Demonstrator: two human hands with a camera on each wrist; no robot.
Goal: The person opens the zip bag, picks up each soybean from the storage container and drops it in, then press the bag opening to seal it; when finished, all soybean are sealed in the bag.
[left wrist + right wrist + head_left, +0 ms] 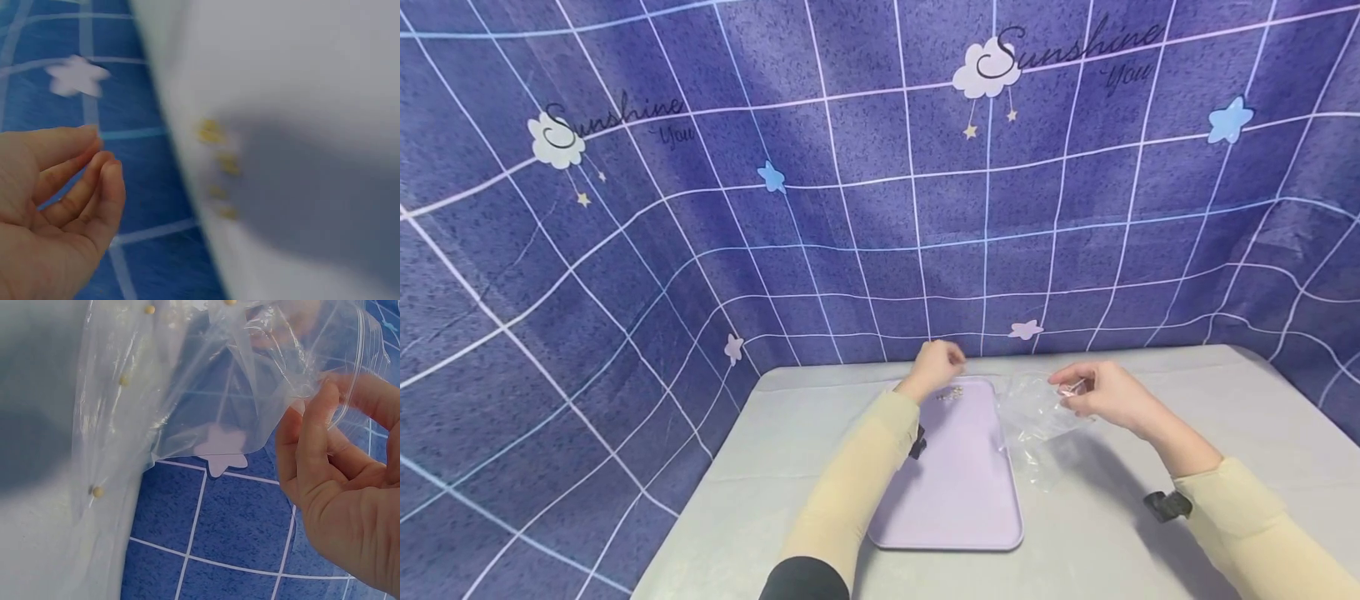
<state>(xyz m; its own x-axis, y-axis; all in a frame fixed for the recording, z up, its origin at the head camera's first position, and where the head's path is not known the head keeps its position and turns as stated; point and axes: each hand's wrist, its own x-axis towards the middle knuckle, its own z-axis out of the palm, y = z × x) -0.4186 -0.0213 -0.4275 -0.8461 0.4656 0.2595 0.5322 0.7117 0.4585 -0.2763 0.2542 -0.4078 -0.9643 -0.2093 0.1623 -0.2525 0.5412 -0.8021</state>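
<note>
My right hand [1112, 396] pinches a clear zip bag [212, 394] near its zip edge, between thumb and fingers. The bag hangs crumpled over the table, just right of the lilac tray [955, 483]. Several small round yellow beads [124, 381] show at the plastic in the right wrist view. My left hand [934, 367] is above the tray's far end, fingers loosely curved, thumb tip close to the index finger, and nothing shows between them. Near it, several small yellow pieces [210, 131] lie on the tray, blurred in the left wrist view.
A pale cloth covers the table [775, 467] under the tray. Behind and to the left hangs a blue-purple curtain [865, 208] with a grid, stars and clouds, close to the table's far edge. A dark wrist device [1168, 505] sits at the right sleeve.
</note>
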